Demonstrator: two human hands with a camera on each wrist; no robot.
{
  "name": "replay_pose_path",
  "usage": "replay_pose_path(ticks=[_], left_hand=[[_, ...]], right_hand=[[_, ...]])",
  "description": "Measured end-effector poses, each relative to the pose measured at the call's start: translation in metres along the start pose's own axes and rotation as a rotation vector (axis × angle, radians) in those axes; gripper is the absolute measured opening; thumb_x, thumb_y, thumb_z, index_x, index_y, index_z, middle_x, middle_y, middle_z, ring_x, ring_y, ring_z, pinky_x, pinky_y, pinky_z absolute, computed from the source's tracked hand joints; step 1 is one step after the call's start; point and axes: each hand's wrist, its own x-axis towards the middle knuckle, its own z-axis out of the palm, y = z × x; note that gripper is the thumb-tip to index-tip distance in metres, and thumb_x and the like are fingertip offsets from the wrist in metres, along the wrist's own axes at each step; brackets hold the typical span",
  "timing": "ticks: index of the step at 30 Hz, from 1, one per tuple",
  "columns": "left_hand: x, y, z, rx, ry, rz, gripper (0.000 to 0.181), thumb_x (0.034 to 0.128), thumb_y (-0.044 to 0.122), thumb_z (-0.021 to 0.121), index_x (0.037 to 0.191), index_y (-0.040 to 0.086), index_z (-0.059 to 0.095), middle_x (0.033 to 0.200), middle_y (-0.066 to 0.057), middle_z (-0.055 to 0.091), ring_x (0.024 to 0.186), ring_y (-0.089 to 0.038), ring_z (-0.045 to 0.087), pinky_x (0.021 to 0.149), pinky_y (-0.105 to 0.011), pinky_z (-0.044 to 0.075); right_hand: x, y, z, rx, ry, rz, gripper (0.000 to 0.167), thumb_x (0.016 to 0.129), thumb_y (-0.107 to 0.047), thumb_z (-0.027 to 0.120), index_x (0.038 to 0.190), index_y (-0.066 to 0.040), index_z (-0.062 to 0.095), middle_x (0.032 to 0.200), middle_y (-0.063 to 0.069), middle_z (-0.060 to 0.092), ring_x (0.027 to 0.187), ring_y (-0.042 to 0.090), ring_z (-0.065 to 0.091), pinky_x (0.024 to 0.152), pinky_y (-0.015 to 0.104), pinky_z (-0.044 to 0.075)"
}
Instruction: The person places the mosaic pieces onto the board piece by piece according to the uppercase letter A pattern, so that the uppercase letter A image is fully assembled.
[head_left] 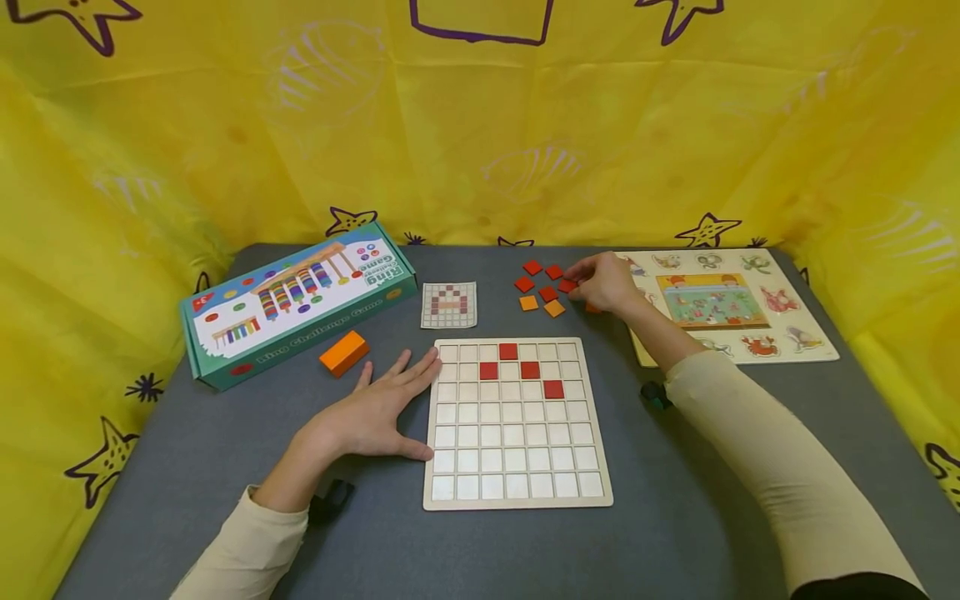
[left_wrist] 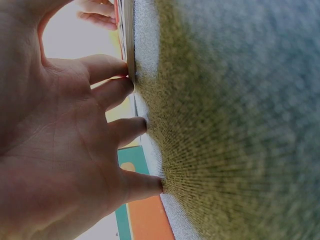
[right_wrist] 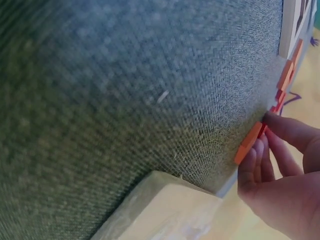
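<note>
Right grip (head_left: 603, 283) pinches a red tile (head_left: 567, 286); left grip (head_left: 378, 414) braces the board (head_left: 513, 436)

Thumb and fingertips appear to close round the tile's edges, a hold that suits so thin and flat a piece. It is among loose red and orange tiles (head_left: 547, 293) on the worktop (head_left: 375, 542), beyond the right half of the board. Spread wide, the left grip touches the board's left edge with fingertips and thumb, probably to stop it sliding. Four red squares (head_left: 530, 370) lie in its cells. Just past the far edge, a pattern card (head_left: 448, 306) faces up, likely for checking at a glance.
</note>
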Motion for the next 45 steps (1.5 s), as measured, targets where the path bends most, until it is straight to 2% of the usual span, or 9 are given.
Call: replay_pose_path(ticks=[4, 13, 22, 29, 33, 40, 45], left_hand=[[0.001, 0.0, 0.0, 0.003, 0.001, 0.002, 0.122, 0.0773, 0.055, 0.088, 0.169, 0.018, 0.016, 0.177, 0.0, 0.004, 0.162, -0.042, 0.002, 0.115, -0.083, -0.005], [0.001, 0.001, 0.0, -0.003, 0.001, -0.001, 0.123, 0.0773, 0.056, 0.088, 0.169, 0.018, 0.016, 0.177, 0.0, 0.005, 0.162, -0.042, 0.002, 0.115, -0.083, -0.005], [0.001, 0.001, 0.001, 0.0, 0.001, -0.003, 0.123, 0.077, 0.056, 0.088, 0.169, 0.018, 0.016, 0.177, -0.001, 0.005, 0.162, -0.042, 0.002, 0.115, -0.083, -0.004], [0.001, 0.002, 0.001, -0.005, -0.005, -0.008, 0.123, 0.077, 0.056, 0.088, 0.169, 0.018, 0.016, 0.177, -0.001, 0.005, 0.162, -0.042, 0.002, 0.115, -0.083, -0.004], [0.001, 0.002, 0.001, -0.009, -0.007, -0.008, 0.122, 0.0772, 0.056, 0.088, 0.169, 0.018, 0.016, 0.177, -0.001, 0.005, 0.162, -0.042, 0.002, 0.115, -0.082, -0.005], [0.0, 0.0, 0.001, -0.009, -0.002, 0.0, 0.122, 0.0776, 0.056, 0.088, 0.169, 0.018, 0.016, 0.177, -0.001, 0.005, 0.162, -0.042, 0.002, 0.115, -0.083, -0.005], [0.001, 0.0, 0.0, -0.009, 0.003, 0.001, 0.122, 0.0773, 0.057, 0.087, 0.169, 0.018, 0.016, 0.177, -0.001, 0.005, 0.162, -0.043, 0.003, 0.114, -0.083, -0.004]], right_hand=[[-0.001, -0.002, -0.001, 0.009, -0.009, 0.009, 0.027, 0.089, -0.004, 0.078, 0.116, -0.001, 0.078, 0.113, 0.022, 0.073, 0.102, 0.034, 0.064, 0.082, 0.037, 0.05], [-0.002, -0.002, -0.002, 0.012, 0.003, 0.012, 0.026, 0.088, -0.004, 0.078, 0.114, -0.001, 0.078, 0.109, 0.021, 0.074, 0.098, 0.032, 0.063, 0.074, 0.03, 0.048], [-0.004, -0.002, -0.005, 0.049, -0.034, 0.042, 0.029, 0.091, -0.003, 0.076, 0.119, -0.001, 0.077, 0.12, 0.023, 0.073, 0.108, 0.037, 0.064, 0.091, 0.047, 0.054], [-0.009, -0.003, -0.007, 0.085, -0.052, 0.051, 0.031, 0.092, -0.002, 0.075, 0.122, -0.001, 0.076, 0.125, 0.023, 0.072, 0.114, 0.038, 0.064, 0.094, 0.048, 0.055], [-0.014, -0.005, -0.009, 0.097, -0.041, 0.042, 0.031, 0.09, -0.002, 0.076, 0.122, 0.0, 0.076, 0.124, 0.023, 0.073, 0.113, 0.037, 0.065, 0.091, 0.045, 0.055], [-0.019, -0.008, -0.011, 0.099, -0.026, 0.024, 0.031, 0.089, -0.002, 0.078, 0.119, -0.001, 0.077, 0.12, 0.022, 0.075, 0.108, 0.035, 0.067, 0.078, 0.032, 0.053], [-0.025, -0.01, -0.011, 0.086, -0.021, 0.003, 0.029, 0.088, -0.004, 0.079, 0.117, -0.003, 0.079, 0.116, 0.02, 0.076, 0.103, 0.034, 0.067, 0.075, 0.03, 0.052]])
